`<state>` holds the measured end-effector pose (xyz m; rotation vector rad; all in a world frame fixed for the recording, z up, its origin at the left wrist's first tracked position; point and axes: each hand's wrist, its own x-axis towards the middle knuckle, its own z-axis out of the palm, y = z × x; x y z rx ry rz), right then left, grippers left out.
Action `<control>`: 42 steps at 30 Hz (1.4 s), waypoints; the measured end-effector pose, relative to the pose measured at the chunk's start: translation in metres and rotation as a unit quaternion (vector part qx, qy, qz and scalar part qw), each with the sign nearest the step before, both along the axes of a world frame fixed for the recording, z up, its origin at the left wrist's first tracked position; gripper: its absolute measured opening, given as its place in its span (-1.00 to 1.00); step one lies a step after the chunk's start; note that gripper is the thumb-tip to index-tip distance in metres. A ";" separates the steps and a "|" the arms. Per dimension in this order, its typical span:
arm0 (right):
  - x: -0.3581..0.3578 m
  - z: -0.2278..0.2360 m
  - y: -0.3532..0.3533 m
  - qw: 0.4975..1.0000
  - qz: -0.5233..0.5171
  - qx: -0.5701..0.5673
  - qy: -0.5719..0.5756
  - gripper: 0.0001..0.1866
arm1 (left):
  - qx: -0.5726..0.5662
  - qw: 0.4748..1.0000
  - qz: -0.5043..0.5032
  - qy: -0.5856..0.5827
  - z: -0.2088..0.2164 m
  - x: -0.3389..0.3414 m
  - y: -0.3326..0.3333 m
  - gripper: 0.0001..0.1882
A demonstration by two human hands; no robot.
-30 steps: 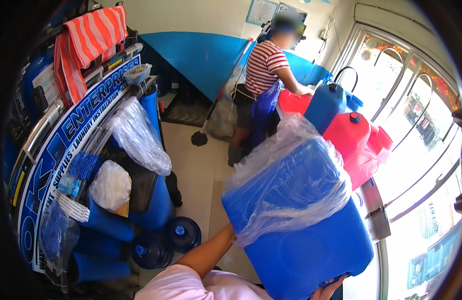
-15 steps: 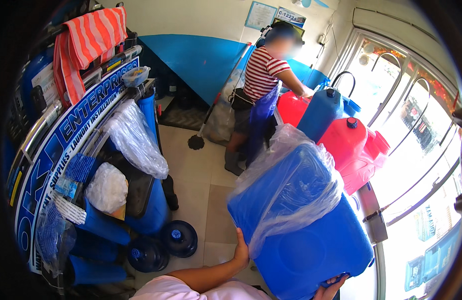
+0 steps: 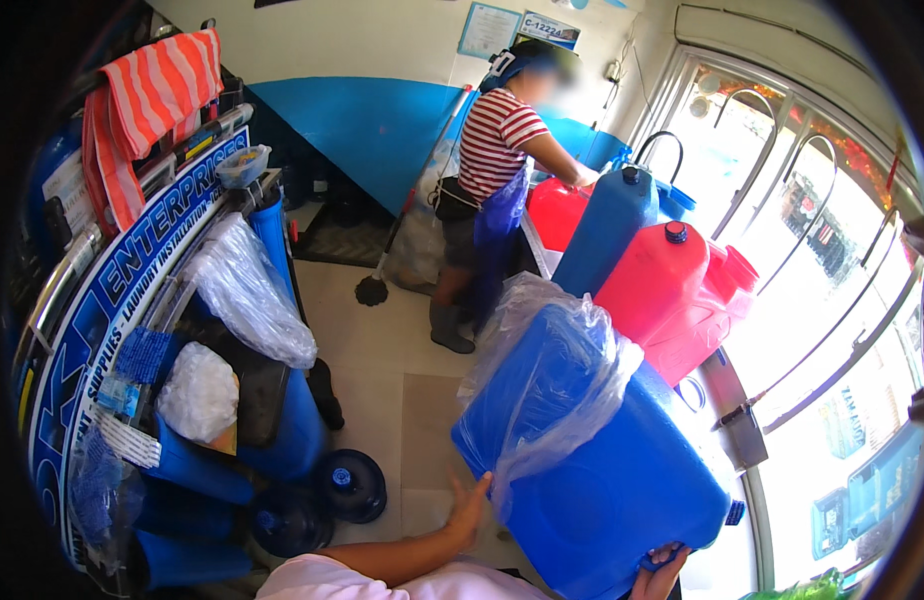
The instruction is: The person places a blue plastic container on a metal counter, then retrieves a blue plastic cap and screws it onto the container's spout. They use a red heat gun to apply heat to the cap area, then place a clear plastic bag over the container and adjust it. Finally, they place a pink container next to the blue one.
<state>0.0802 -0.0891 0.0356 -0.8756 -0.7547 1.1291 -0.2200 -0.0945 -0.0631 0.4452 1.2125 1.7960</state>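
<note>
A large blue water jug [image 3: 607,500] hangs tilted before me, with a clear plastic bag [image 3: 542,400] draped over its upper end. My right hand [image 3: 664,572] is closed round the handle opening at the jug's lower right. Against the lower left edge, my left hand [image 3: 469,512] holds the jug's side, its fingertips partly hidden. A dark cap [image 3: 735,513] sticks out at the jug's right corner. Just beyond stand a pink jug [image 3: 654,285] and an upright blue jug [image 3: 610,230], both with dark caps.
A co-worker [image 3: 497,150] in a striped shirt and blue apron reaches to a red jug [image 3: 557,212]. Curved hoses [image 3: 782,110] hang by the bright window. Round dark bottles [image 3: 350,485] stand on the floor left, beside a rack with wrapped plastic [image 3: 252,290] and a striped towel [image 3: 162,95].
The view has shifted, so the room sits further left. The held jug has turned slightly, and its cap now shows at the right corner. Both hands keep their hold.
</note>
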 end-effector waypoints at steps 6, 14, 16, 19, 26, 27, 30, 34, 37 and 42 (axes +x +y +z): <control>0.000 -0.001 -0.004 1.000 0.016 0.002 0.020 -0.75 | 0.161 0.779 0.007 0.606 0.109 -0.094 0.068 -0.32; 0.001 0.011 -0.023 0.979 0.078 -0.007 -0.188 -0.47 | 0.176 0.787 -0.046 0.590 0.089 -0.066 0.068 -0.29; -0.004 0.018 -0.028 0.967 0.066 -0.014 -0.247 -0.49 | 0.175 0.808 -0.051 0.560 0.068 -0.048 0.053 -0.28; -0.018 0.039 -0.031 0.907 0.057 -0.060 -0.413 -0.49 | 0.163 0.834 -0.046 0.526 0.060 -0.030 0.036 -0.26; -0.018 0.031 -0.021 0.964 0.069 -0.093 -0.238 -0.53 | 0.147 0.763 -0.008 0.629 0.132 -0.091 0.054 -0.23; -0.022 0.032 -0.020 0.960 0.076 -0.071 -0.261 -0.53 | 0.126 0.732 -0.039 0.669 0.144 -0.093 0.057 -0.23; -0.032 0.037 -0.016 0.944 0.086 -0.015 -0.318 -0.60 | 0.172 0.818 -0.013 0.549 0.134 -0.056 0.073 -0.23; -0.029 0.027 -0.002 0.983 0.016 -0.028 -0.181 -0.86 | 0.157 0.811 0.014 0.564 0.131 -0.033 0.056 -0.29; -0.021 0.019 0.004 0.995 -0.028 -0.028 -0.091 -0.92 | 0.173 0.793 0.100 0.575 0.163 -0.066 0.060 -0.39; -0.040 0.033 0.006 0.996 -0.009 -0.017 -0.093 -0.83 | 0.167 0.767 -0.237 0.573 0.237 -0.134 0.155 -0.47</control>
